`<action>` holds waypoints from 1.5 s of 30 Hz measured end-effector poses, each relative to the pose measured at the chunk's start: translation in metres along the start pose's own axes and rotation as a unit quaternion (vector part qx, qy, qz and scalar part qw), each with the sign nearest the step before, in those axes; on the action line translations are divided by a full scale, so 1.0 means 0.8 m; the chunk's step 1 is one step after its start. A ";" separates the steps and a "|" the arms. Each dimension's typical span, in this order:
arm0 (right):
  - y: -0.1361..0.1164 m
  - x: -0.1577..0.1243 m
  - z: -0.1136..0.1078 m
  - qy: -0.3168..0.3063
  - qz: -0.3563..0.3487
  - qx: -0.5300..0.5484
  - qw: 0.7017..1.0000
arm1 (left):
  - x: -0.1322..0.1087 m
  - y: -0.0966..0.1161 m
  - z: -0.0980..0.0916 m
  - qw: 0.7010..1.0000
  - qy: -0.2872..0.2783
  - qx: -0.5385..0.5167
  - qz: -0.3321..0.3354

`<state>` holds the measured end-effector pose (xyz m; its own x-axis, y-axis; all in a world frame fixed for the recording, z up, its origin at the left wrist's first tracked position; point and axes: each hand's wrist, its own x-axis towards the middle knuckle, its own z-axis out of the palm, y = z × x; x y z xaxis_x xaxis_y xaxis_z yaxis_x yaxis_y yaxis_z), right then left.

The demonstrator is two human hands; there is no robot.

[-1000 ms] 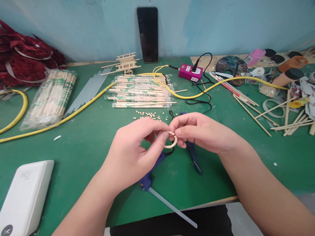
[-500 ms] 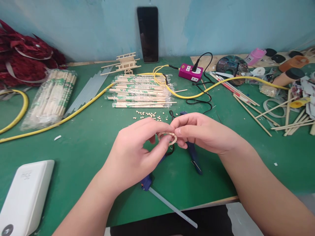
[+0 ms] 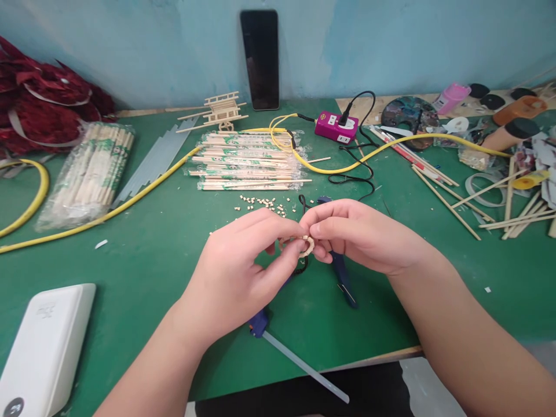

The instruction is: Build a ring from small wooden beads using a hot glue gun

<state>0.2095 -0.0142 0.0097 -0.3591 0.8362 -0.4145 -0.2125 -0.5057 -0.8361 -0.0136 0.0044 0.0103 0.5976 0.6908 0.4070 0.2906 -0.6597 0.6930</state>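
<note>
Between my two hands, above the green table, is a small ring made of short wooden pieces [image 3: 308,249]. My left hand [image 3: 243,255] pinches it between thumb and fingers. At the ring's far right side, my right hand [image 3: 356,234] has its thumb and fingertips closed together; whether they grip the ring or a tiny piece is hidden. Beneath the hands lies a blue glue gun [image 3: 259,322], partly covered, with a clear glue stick [image 3: 306,366] jutting toward the table's front edge. A dark blue-handled tool [image 3: 343,281] rests under my right hand. Loose wooden bits [image 3: 264,204] are scattered beyond.
Wrapped chopsticks [image 3: 252,162] lie behind the bits, near a small wooden cart model [image 3: 223,110]. A yellow cable [image 3: 152,191] crosses to a purple power socket [image 3: 335,127]. A white power bank [image 3: 47,341] sits front left; loose sticks [image 3: 447,200] lie right. A phone [image 3: 260,61] leans on the wall.
The ring has tilted and turned slightly in my fingers, with its right side showing differently. Both hands stay in almost the same place.
</note>
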 end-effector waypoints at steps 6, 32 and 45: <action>-0.002 -0.002 -0.001 -0.004 0.004 -0.006 1.000 | 0.000 0.001 -0.002 1.000 0.006 -0.006 0.006; 0.002 -0.003 -0.003 0.058 -0.068 -0.062 0.994 | -0.001 0.007 -0.001 1.000 0.027 -0.002 -0.001; 0.000 -0.002 -0.005 0.053 -0.105 -0.012 0.993 | -0.004 0.005 0.000 0.999 0.050 -0.018 -0.009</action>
<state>0.2138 -0.0149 0.0086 -0.2117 0.9406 -0.2653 -0.2505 -0.3146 -0.9156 -0.0142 -0.0009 0.0118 0.5152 0.7293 0.4502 0.2728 -0.6375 0.7205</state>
